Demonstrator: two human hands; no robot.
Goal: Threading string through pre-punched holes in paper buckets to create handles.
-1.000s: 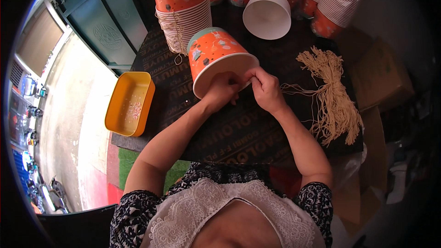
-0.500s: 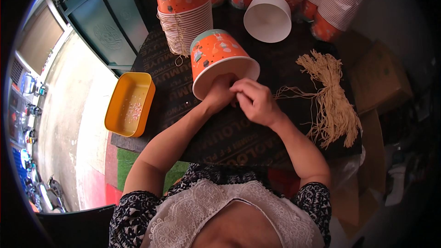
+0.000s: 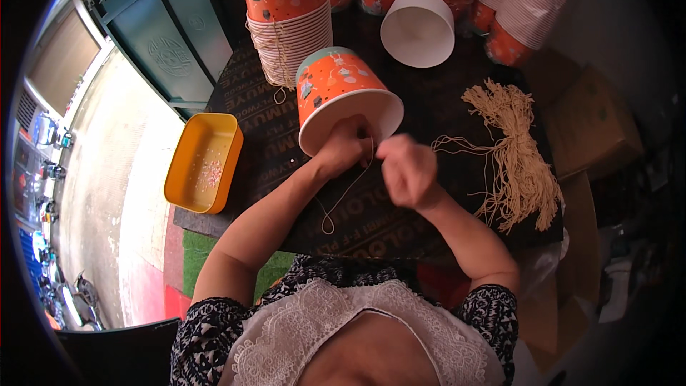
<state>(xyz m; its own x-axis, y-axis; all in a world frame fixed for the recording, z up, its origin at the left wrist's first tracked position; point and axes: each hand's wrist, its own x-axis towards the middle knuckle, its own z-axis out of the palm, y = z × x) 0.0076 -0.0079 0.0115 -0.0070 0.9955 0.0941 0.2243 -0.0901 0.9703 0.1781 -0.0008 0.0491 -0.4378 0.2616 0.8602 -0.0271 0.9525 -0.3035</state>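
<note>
An orange paper tub (image 3: 343,80) with a green base band lies tilted on the dark table, its white mouth facing me. My left hand (image 3: 343,149) reaches into the mouth with fingers curled; the deepest part of them is hidden. A thin beige string (image 3: 348,189) runs from the left fingertips and hangs in a loop below the rim. Beside the rim, my right hand (image 3: 409,171) is closed and smeared by motion, its fingertips close to the string. What it pinches is too blurred to make out.
A bundle of beige strings (image 3: 518,157) lies at the right. On the left stands a yellow bin (image 3: 230,164) with small pale bits inside. Behind are a stack of tubs (image 3: 293,39), a single white-lined tub (image 3: 418,32) and several plastic-wrapped stacks (image 3: 532,0).
My right hand has moved slightly right and down, away from the left hand. A loop of string now shows below the left hand. The tub has stayed nearly still.
</note>
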